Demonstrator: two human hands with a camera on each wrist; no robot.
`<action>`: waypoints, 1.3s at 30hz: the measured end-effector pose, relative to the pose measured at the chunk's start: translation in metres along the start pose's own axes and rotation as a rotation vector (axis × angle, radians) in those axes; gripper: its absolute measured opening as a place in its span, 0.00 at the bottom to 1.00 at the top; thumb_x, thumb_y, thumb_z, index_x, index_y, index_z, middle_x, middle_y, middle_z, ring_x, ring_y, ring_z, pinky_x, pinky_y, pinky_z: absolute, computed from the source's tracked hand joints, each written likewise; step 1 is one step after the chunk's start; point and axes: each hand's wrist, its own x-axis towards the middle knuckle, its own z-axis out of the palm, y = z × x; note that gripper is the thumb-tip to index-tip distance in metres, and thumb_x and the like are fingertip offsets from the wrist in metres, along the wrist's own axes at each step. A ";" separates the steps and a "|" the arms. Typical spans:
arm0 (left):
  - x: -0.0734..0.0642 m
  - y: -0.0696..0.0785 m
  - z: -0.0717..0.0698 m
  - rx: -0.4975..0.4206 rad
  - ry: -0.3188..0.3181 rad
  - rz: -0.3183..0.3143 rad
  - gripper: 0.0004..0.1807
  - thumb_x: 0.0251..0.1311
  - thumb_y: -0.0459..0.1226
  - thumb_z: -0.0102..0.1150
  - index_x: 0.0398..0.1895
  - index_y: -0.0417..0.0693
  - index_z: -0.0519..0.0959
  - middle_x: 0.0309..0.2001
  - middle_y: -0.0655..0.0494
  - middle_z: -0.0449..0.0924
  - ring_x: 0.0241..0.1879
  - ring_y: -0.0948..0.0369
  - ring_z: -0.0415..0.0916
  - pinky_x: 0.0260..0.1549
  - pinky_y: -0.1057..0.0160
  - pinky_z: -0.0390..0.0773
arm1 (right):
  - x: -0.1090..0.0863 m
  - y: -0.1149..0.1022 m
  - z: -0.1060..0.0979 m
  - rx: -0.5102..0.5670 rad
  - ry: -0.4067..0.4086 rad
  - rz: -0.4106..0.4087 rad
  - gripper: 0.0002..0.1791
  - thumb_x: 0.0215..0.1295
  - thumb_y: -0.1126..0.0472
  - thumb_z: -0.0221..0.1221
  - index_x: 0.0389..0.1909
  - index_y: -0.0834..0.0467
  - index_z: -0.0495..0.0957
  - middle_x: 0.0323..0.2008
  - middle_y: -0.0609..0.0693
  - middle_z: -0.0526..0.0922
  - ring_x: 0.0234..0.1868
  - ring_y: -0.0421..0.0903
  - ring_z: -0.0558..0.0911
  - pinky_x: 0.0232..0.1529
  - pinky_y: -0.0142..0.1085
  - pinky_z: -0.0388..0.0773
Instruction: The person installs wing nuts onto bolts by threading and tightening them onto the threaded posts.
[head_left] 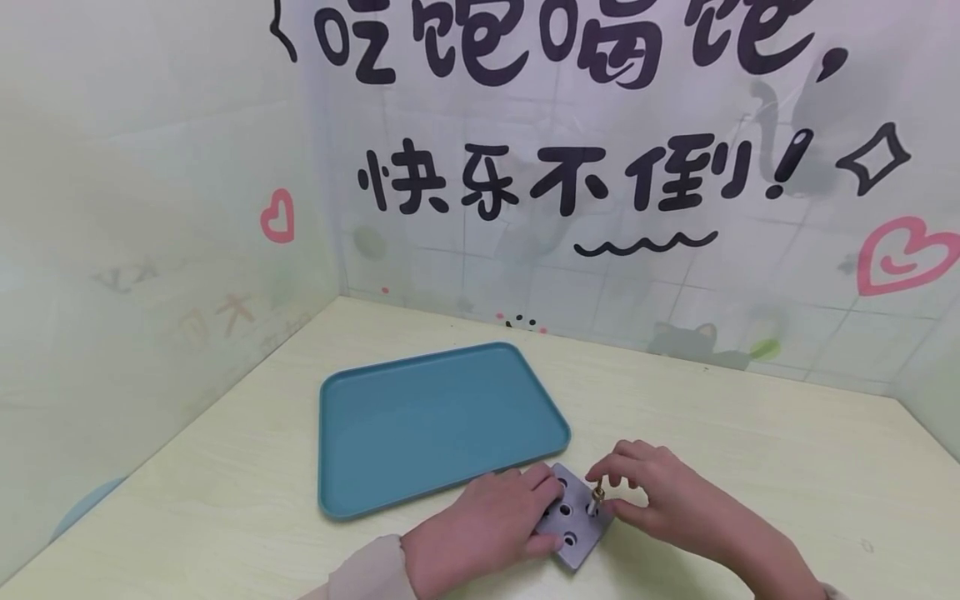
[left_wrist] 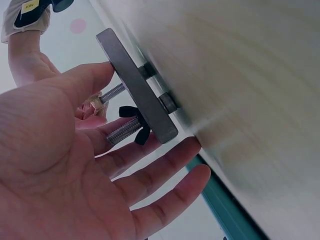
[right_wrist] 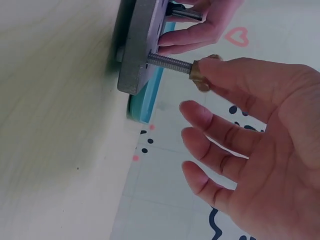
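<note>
In the head view my left hand [head_left: 483, 525] grips a grey metal plate [head_left: 585, 531] with several round holes, thumb on the near side and fingers over the far left side. My right hand [head_left: 667, 500] is at the plate's right corner. Its thumb and index finger pinch a brass wing nut [right_wrist: 199, 76] on the end of a threaded bolt [right_wrist: 170, 62] that stands through the plate; the other fingers are spread free. A second bolt [left_wrist: 124, 131] carries a black wing nut [left_wrist: 143, 135] against the plate. Bolt heads [left_wrist: 168, 102] stick out underneath.
A blue tray [head_left: 442, 425] lies on the pale wooden table [head_left: 712, 425], just beyond the plate and to the left. A printed curtain [head_left: 480, 267] stands along the back, with another sheet [head_left: 150, 208] on the left. A blue rounded edge [head_left: 86, 508] shows at lower left.
</note>
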 end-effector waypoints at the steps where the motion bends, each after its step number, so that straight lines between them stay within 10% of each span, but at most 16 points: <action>1: 0.000 0.000 0.000 0.001 0.001 -0.001 0.23 0.58 0.58 0.53 0.52 0.58 0.72 0.48 0.66 0.70 0.31 0.69 0.66 0.25 0.71 0.67 | 0.000 0.000 0.001 -0.031 0.021 0.005 0.10 0.54 0.59 0.64 0.37 0.46 0.78 0.30 0.34 0.71 0.32 0.32 0.69 0.33 0.30 0.67; 11: -0.001 0.000 0.000 0.001 0.021 0.003 0.23 0.58 0.57 0.54 0.52 0.58 0.72 0.48 0.66 0.70 0.30 0.69 0.65 0.25 0.71 0.67 | 0.003 -0.007 0.006 -0.207 0.107 0.085 0.15 0.57 0.50 0.62 0.18 0.42 0.67 0.21 0.31 0.64 0.29 0.30 0.66 0.34 0.34 0.63; 16: 0.000 0.001 0.000 -0.001 0.023 0.004 0.23 0.58 0.58 0.54 0.51 0.58 0.72 0.47 0.66 0.70 0.31 0.69 0.66 0.26 0.71 0.68 | 0.000 -0.005 0.000 -0.094 0.127 0.022 0.11 0.60 0.63 0.59 0.26 0.43 0.71 0.24 0.30 0.67 0.28 0.28 0.65 0.35 0.32 0.62; 21: -0.002 0.001 -0.001 0.006 0.029 0.008 0.22 0.58 0.57 0.53 0.51 0.58 0.72 0.48 0.66 0.70 0.32 0.68 0.68 0.27 0.70 0.69 | -0.004 -0.002 -0.008 0.009 0.047 -0.046 0.28 0.51 0.79 0.53 0.42 0.42 0.77 0.32 0.34 0.73 0.34 0.33 0.70 0.35 0.32 0.67; 39: -0.005 -0.001 0.000 0.008 0.066 0.028 0.22 0.59 0.57 0.53 0.50 0.57 0.72 0.49 0.65 0.70 0.33 0.68 0.69 0.28 0.69 0.69 | -0.001 -0.005 -0.007 -0.017 -0.048 0.092 0.12 0.57 0.53 0.63 0.42 0.45 0.76 0.31 0.35 0.71 0.33 0.35 0.69 0.34 0.32 0.65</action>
